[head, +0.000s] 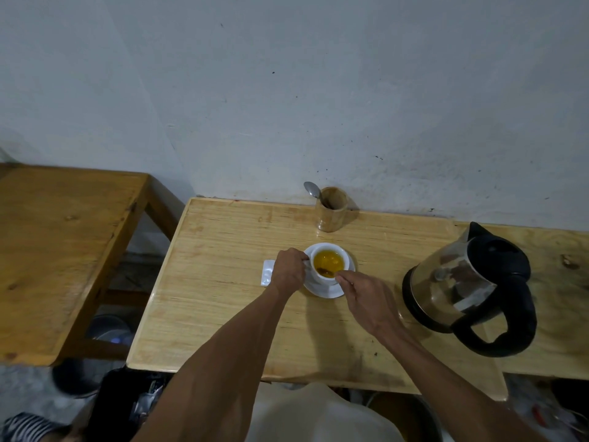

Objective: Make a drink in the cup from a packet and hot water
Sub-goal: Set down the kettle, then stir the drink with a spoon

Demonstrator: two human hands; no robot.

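A white cup (328, 250) full of yellow-orange liquid stands on a white saucer (325, 290) in the middle of the wooden table. My left hand (288, 271) grips the cup's handle on its left side. My right hand (363, 301) pinches the stem of a spoon (326, 272) whose bowl is dipped in the drink at the near rim. A white packet (267, 272) lies flat on the table just left of my left hand, partly hidden by it. The steel and black electric kettle (468, 291) stands to the right, lid shut.
A wooden holder (331, 213) with another spoon (312, 189) stands by the wall behind the cup. The light wooden table (223, 282) ends at a gap on the left, with a darker wooden table (63, 250) beyond. Clutter lies on the floor below.
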